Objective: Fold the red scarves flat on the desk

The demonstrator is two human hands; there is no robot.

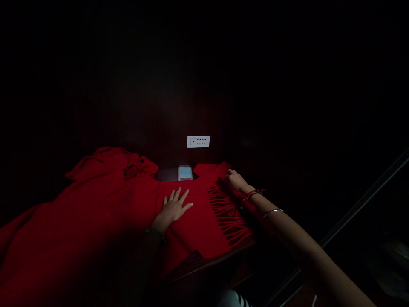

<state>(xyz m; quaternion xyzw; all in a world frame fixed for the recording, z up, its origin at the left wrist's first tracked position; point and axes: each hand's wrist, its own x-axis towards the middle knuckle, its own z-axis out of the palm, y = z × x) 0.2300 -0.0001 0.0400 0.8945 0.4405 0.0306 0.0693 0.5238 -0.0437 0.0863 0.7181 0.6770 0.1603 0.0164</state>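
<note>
A red fringed scarf (pixel 194 226) lies spread over a dark wooden surface, its tassels running along the right end. My left hand (pixel 174 208) rests flat on the cloth near the middle, fingers spread, a ring on one of them. At the scarf's far right corner, my right hand (pixel 235 181) is closed, its fingers pinching the fringed edge. More red cloth stretches away to the left, with a bunched, fringed part toward the wall. Shadow hides much of the near left cloth.
A white socket plate (pixel 198 141) is set in the dark wall behind. Below it lies a small pale rectangular item (pixel 185 172), blurred. The wooden edge (pixel 204 263) shows in front of the scarf. A pale diagonal strip (pixel 358 209) crosses the right side.
</note>
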